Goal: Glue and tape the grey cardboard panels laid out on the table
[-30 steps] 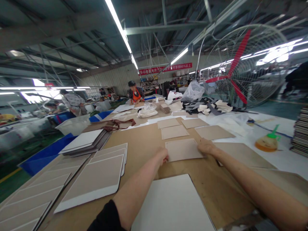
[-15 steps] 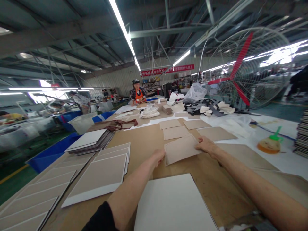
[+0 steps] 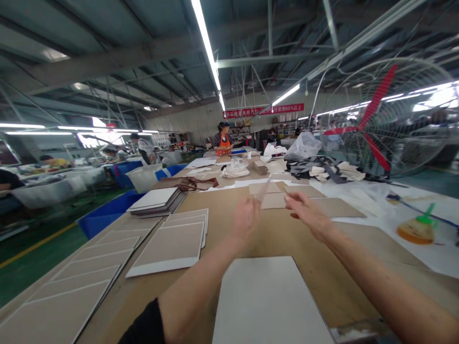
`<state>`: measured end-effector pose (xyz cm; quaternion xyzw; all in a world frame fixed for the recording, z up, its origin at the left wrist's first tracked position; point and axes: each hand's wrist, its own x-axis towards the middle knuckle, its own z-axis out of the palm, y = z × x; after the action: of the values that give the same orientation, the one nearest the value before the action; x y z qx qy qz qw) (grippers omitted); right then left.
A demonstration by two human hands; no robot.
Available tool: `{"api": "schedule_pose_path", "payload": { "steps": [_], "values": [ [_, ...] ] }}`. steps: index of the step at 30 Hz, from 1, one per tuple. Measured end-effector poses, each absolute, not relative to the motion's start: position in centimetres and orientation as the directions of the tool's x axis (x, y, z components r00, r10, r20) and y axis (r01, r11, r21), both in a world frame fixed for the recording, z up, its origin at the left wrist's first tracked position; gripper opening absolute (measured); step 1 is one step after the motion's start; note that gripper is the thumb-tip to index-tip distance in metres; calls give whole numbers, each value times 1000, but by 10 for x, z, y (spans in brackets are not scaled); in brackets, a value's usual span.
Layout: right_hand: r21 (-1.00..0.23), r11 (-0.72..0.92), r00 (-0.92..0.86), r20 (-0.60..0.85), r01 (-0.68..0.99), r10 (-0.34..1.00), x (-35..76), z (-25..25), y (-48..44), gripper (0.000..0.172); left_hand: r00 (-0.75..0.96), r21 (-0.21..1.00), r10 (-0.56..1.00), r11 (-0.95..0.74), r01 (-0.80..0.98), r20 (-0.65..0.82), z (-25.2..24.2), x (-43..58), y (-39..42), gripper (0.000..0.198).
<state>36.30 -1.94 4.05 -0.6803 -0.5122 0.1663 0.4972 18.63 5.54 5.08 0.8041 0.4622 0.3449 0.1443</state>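
My left hand [image 3: 246,217], blurred by motion, is closed on a thin beige sheet [image 3: 264,192], which stands nearly edge-on to me. To its right, my right hand [image 3: 304,210] is held above the board with fingers loosely bent and apart, nothing visible in them. Beyond both hands lie several flat beige sheets [image 3: 274,200]. A white panel [image 3: 268,296] rests on the table directly in front of me, below my hands.
Overlapping beige panels with white edges [image 3: 172,243] spread along the left, beside a stack of panels [image 3: 154,200]. On the right stand a bottle of amber liquid with a green top [image 3: 418,230] and a large fan [image 3: 362,126]. A person in an orange apron [image 3: 224,141] is across the table.
The beige sheet, held flat between both hands before, has turned edge-on in my left hand. My right hand has come off it. The camera view has swung left.
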Motion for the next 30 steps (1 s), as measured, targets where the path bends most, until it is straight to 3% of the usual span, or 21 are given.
{"api": "schedule_pose_path", "payload": {
  "steps": [2,4,6,9,15,24,30],
  "values": [
    [-910,70,400,248,408,882,360,36,-35,44,173,808,906,-422,411,386,63,161,52,31],
    [-929,93,396,242,359,886,352,26,-49,39,111,973,968,-220,-65,226,64,139,39,30],
    [-937,122,401,255,327,880,339,17,-61,37,166,911,983,-2,-413,77,52,123,21,26],
    [-944,186,413,289,273,864,317,10,-73,45,207,776,977,167,-608,-48,28,112,-8,24],
    [-916,180,570,368,359,735,296,4,-86,51,119,648,983,183,-739,-142,11,112,-39,20],
    [-898,291,609,439,331,661,288,-6,-91,41,115,705,986,166,-689,-120,-3,117,-56,23],
    [-907,415,690,252,-77,678,281,2,-91,36,116,768,988,154,-622,-104,1,108,-71,33]
  ]
}}
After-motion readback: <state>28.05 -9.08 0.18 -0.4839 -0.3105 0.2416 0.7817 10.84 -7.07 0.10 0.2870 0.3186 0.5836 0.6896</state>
